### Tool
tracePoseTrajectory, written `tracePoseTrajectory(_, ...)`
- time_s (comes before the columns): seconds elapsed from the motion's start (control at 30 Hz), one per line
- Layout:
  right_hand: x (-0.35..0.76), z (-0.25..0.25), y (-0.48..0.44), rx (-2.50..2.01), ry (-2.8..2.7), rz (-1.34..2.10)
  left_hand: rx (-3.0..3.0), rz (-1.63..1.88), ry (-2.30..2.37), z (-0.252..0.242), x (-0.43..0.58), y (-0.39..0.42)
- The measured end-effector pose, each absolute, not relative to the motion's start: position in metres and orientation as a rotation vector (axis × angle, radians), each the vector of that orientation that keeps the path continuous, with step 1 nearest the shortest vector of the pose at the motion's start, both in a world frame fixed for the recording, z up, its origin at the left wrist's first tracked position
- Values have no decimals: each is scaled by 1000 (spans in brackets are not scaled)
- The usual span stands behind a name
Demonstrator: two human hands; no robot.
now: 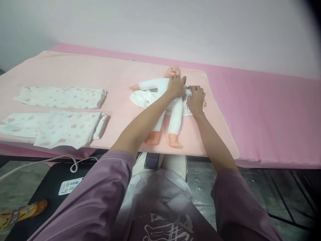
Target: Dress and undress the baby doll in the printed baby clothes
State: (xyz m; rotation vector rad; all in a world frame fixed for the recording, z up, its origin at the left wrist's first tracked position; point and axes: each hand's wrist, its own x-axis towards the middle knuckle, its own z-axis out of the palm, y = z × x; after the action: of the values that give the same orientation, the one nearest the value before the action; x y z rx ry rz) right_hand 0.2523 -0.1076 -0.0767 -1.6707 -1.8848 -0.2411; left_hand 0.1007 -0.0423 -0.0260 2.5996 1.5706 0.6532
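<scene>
A baby doll [175, 117] with a white cloth body lies on its back, its feet toward me. Spread beneath it is a white baby shirt [138, 99], showing on both sides of the torso. My left hand [176, 86] is bent over the doll's chest and shoulder, fingers curled at the bunched white cloth there. Close beside it, my right hand [196, 99] is closed on the shirt's bunched sleeve around the doll's arm. A bit of the doll's hand shows past my right hand. My fingertips are partly hidden.
Folded patterned baby clothes [67, 129] lie at the left on the pale pink mat [117, 72], with another folded garment [62, 97] behind. A darker pink cover [271, 113] extends right. Below the table edge are a black chair [47, 187], a white cable [57, 157] and a yellow packet [23, 214].
</scene>
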Motion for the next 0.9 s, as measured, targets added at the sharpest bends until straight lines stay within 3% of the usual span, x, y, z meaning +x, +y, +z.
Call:
tracePoseTrajectory(0.63,284,-90,-97,-1841,-1730,-86,2125,1263,1451,-17,24,-38)
tracePoseTrajectory(0.9,296,-71,-99,-1632,-1740,147,2182,1169,1457,-23,28,-36)
